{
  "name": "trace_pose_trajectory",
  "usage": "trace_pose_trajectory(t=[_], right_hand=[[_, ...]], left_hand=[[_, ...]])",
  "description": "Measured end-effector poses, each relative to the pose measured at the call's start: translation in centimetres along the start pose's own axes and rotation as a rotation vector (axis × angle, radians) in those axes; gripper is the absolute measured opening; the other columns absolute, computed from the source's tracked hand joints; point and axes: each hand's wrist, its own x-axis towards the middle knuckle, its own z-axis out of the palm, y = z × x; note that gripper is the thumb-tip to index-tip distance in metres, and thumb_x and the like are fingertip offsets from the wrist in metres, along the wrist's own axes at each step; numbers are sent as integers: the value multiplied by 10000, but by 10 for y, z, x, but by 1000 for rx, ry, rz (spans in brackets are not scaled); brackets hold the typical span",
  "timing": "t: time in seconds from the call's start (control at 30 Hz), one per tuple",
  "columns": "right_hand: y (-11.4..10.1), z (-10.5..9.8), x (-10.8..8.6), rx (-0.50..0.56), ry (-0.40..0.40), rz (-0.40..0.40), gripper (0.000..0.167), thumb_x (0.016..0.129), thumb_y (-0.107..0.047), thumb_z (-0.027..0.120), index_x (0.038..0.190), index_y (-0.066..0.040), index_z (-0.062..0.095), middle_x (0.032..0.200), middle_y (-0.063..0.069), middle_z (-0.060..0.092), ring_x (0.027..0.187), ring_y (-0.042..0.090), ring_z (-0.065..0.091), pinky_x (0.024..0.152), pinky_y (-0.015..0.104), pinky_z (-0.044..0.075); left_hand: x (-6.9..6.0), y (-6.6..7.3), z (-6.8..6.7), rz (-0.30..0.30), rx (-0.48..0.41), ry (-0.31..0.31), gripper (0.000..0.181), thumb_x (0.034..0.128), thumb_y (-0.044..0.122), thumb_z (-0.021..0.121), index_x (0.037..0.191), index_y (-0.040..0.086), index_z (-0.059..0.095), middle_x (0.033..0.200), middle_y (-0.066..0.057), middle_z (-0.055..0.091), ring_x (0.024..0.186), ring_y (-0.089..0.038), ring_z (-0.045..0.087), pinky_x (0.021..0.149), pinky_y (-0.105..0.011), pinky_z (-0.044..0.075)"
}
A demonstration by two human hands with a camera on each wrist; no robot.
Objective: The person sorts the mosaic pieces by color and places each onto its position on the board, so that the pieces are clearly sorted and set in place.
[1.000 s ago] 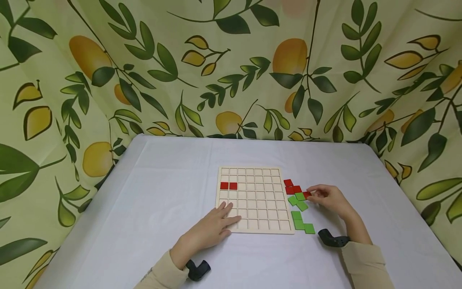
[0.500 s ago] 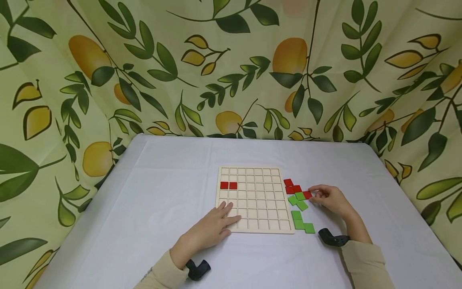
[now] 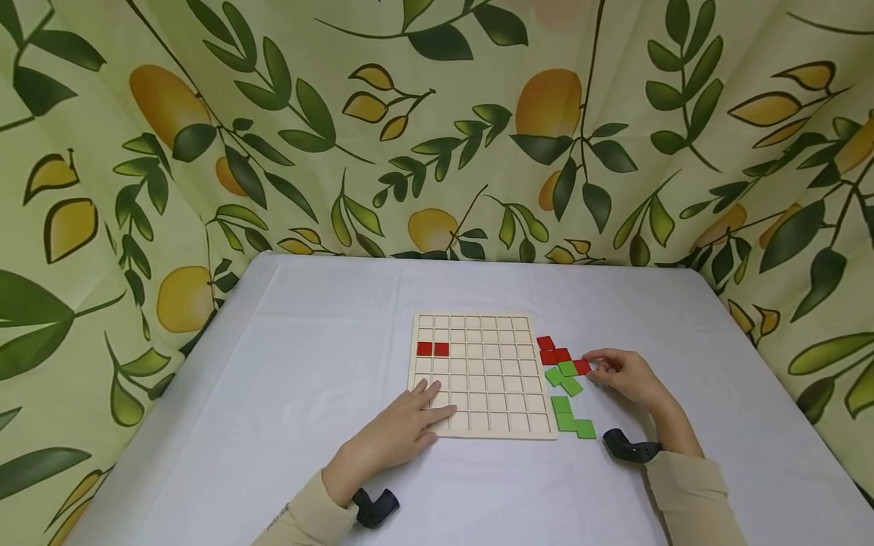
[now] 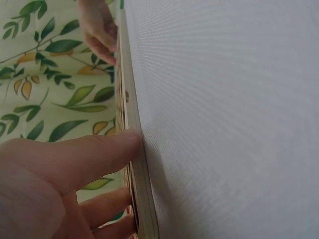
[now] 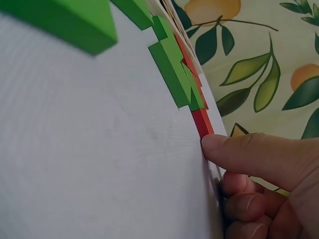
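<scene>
A pale wooden grid board lies on the table, with two red tiles in cells near its left side. My left hand rests on the board's near left corner, fingers spread. In the left wrist view its thumb presses the board's edge. Right of the board, my right hand pinches the outermost red tile at its right end. That tile touches a green tile. In the right wrist view the thumb meets the red tile's end; the index fingertip is hidden behind it.
More red tiles lie along the board's right edge. Nearer are several green tiles, some touching the board. White cloth covers the table, and a fruit-patterned curtain hangs around it. A black device sits on each wrist.
My right fingertips have drawn slightly back to the right, and more of the red tile shows between them. The left hand and the board stay where they were.
</scene>
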Motion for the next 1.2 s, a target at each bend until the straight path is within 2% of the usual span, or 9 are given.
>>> trace_pose_trajectory(t=[0.47, 0.9, 1.2], right_hand=[[3, -3, 1, -24, 13, -55, 299, 867, -98, 685, 1134, 35, 658, 758, 48, 523, 663, 57, 422, 553, 165, 376], [-1, -5, 0, 25, -2, -28, 358, 864, -172, 710, 1147, 36, 644, 750, 30, 516, 661, 70, 438, 544, 165, 395], [-12, -3, 5, 25, 12, -32, 335, 860, -167, 713, 1133, 19, 653, 747, 25, 502, 673, 69, 441, 543, 171, 398]], left_hand=[[2, -1, -1, -9, -7, 11, 455, 950, 185, 574, 1401, 214, 518, 1558, -177, 354, 1464, -377, 311, 1170, -535, 328], [1, 1, -2, -33, -21, -1, 452, 954, 192, 569, 1401, 230, 517, 1566, -160, 344, 1472, -360, 303, 1181, -521, 319], [1, 2, -2, -22, -29, 4, 457, 947, 177, 580, 1399, 212, 522, 1558, -174, 354, 1466, -376, 307, 1174, -530, 324]])
